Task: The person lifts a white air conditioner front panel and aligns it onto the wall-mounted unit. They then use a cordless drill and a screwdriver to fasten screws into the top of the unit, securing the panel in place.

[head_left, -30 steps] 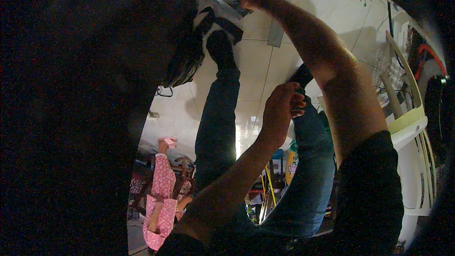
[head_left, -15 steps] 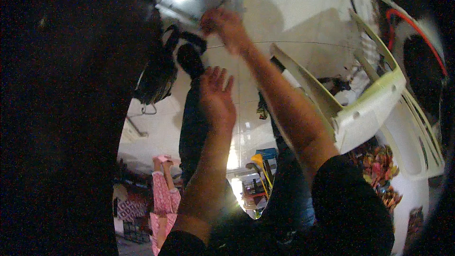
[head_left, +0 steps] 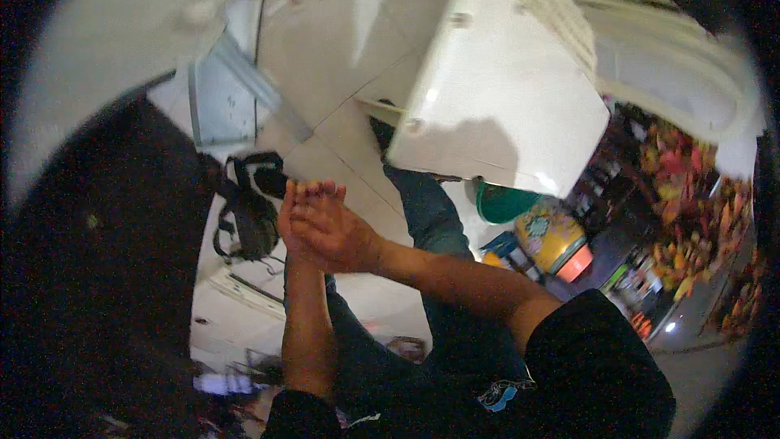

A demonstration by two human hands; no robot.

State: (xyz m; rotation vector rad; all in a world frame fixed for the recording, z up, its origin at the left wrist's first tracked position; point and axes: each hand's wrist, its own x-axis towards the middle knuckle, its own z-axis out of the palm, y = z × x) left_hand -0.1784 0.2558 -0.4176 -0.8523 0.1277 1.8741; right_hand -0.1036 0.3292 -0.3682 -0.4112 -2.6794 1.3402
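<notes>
My left hand (head_left: 292, 226) and my right hand (head_left: 341, 236) meet in front of my legs, just left of the middle. The right lies across the left palm, with its fingers stretched out. Left fingertips show above it, extended; the rest of that hand is partly covered. I see no object in either hand. Nearest to them on the floor is a black bag with straps (head_left: 253, 223). A white plastic panel (head_left: 504, 89) with cream edges stands to the right, beyond my knee.
A grey-blue metal piece (head_left: 223, 102) lies at the far left. Below the panel are a green tub (head_left: 504, 202) and a yellow flowered pot (head_left: 552, 237). Red and yellow leaves (head_left: 686, 167) fill the right side. A large dark shape (head_left: 122, 268) blocks the left.
My right hand has come back from the metal piece and now rests on my left hand. The view has turned, bringing the white panel nearer the middle.
</notes>
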